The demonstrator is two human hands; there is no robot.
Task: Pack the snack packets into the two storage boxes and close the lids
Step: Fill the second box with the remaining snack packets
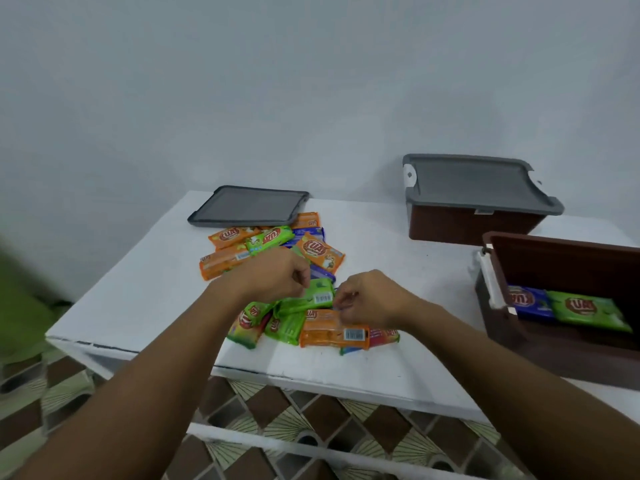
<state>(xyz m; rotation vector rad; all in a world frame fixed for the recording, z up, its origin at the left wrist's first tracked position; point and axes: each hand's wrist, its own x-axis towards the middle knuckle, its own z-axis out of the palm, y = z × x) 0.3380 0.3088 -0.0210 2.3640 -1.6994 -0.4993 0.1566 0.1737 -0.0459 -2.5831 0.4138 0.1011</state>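
A pile of orange, green and blue snack packets [277,258] lies in the middle of the white table [138,289]. My left hand [277,275] pinches the left end of a green packet [311,299] lying barcode up. My right hand [370,299] pinches at that packet's right end, just above an orange packet [332,332]. At the right an open brown box [561,265] holds a blue packet [526,303] and a green packet [588,310]. A second brown box [474,223] stands behind it with a grey lid [478,185] on top.
A loose grey lid [247,206] lies flat at the table's back, behind the pile. A plain wall rises behind the table. The table's near edge runs below my forearms, with patterned floor tiles [277,410] beneath. Something green and blurred sits at the far left.
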